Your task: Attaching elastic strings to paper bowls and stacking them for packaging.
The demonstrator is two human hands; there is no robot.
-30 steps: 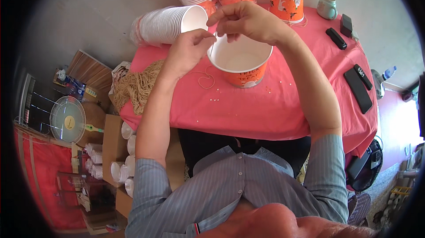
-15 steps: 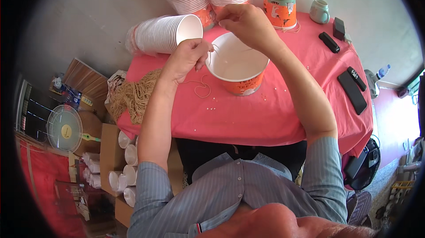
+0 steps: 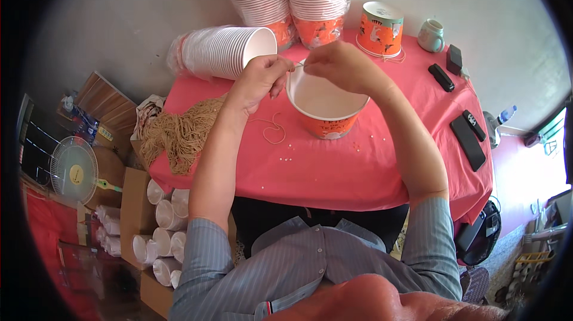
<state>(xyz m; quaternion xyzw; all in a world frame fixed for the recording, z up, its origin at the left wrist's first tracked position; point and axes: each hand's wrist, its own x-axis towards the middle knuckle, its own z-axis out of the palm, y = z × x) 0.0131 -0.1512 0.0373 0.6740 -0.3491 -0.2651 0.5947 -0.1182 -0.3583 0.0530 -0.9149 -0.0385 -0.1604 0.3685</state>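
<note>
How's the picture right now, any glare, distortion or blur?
Head view: glare washes out the bright patch at far right; head view: fisheye bending curves the table, with black corners around; head view: the cord at the left hand and right hand is too fine to trace fully.

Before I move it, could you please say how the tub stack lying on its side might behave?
The tub stack may roll if pushed, since it is round and lies sideways on the pink cloth. Its shiny plastic wrap could feel slippery, and the nested tubs might slide apart.
</note>
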